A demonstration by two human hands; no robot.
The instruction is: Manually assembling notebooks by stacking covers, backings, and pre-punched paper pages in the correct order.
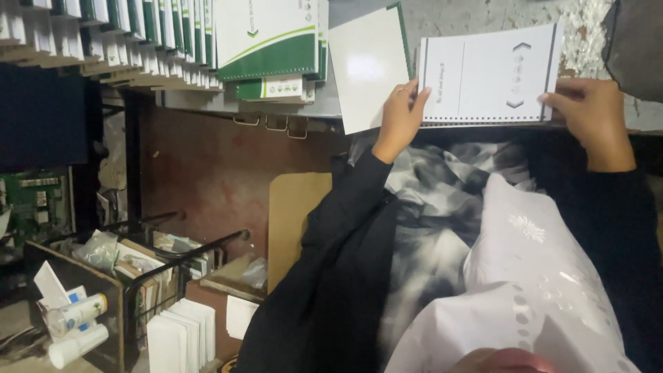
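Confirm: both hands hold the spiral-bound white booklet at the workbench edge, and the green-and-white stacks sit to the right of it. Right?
Not quite. The head view shows the left hand and right hand holding the spiral-bound white booklet at the workbench edge, but the green-and-white stacks sit to the left of it, not the right.

Glossy card cover (368, 65), matt paper notebook (487, 72), seemingly rough concrete worktop (476, 14).

Green-white notebook stacks (269, 48) upper left; bottles (76, 324) lower left.
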